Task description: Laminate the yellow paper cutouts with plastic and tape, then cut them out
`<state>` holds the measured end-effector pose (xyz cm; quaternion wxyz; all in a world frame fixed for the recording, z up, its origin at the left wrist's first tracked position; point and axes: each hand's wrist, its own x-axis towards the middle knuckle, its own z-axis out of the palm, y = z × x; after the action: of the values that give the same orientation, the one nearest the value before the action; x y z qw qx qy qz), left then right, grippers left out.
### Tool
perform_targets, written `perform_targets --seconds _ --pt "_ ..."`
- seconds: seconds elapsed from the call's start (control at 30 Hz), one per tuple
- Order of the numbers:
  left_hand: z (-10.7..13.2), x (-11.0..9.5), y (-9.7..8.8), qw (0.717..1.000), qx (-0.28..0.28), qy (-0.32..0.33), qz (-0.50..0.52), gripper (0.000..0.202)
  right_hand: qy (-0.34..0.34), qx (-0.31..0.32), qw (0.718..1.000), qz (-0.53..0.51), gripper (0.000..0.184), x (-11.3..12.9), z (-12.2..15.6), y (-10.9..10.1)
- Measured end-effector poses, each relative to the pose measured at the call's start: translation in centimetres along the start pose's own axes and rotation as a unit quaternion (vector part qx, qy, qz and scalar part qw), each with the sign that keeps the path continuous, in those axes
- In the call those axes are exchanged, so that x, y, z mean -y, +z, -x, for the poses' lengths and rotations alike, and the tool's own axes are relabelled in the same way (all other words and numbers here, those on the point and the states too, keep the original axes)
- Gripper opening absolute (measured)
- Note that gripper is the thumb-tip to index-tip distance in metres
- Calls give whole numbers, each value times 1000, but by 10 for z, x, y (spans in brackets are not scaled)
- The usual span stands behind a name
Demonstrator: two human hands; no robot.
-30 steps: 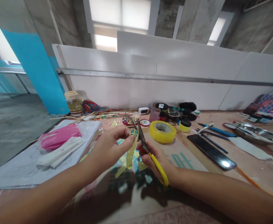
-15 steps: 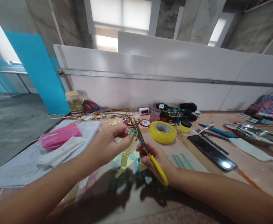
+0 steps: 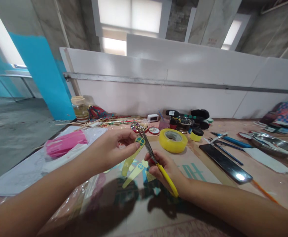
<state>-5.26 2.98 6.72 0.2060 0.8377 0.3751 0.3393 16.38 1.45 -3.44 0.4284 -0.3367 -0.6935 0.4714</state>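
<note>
My left hand (image 3: 110,149) pinches a small round green-and-blue patterned piece with a yellow tape strip (image 3: 130,158) trailing down-left from it. My right hand (image 3: 164,169) grips yellow-handled scissors (image 3: 154,157), whose blades point up and rest against the right side of the round piece. A second yellow strip (image 3: 133,173) lies on the cardboard sheet (image 3: 198,171) just below. A roll of yellow tape (image 3: 173,140) lies flat on the table to the right of the blades.
Left of my hands lies a clear bag with pink and white pieces (image 3: 65,146). A black ruler-like bar (image 3: 225,158), blue pens (image 3: 229,140) and a metal dish (image 3: 274,144) sit to the right. A jar (image 3: 79,108), sticks and small pots line the white back wall.
The yellow strip hanging from my left hand has swung from nearly vertical out to the lower left. Both hands stay in place with the scissors at the round piece.
</note>
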Motion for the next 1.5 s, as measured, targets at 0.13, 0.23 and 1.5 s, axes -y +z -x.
perform_targets --seconds 0.13,0.23,1.5 --pt "0 1 0 999 12 -18 44 26 7 3 1000 11 63 2 0 0" --pt "1 2 0 997 18 -32 73 24 12 -4 1000 22 63 4 0 0" --pt "2 -2 -7 995 -55 -72 -44 34 11 -18 1000 19 50 7 -2 0"
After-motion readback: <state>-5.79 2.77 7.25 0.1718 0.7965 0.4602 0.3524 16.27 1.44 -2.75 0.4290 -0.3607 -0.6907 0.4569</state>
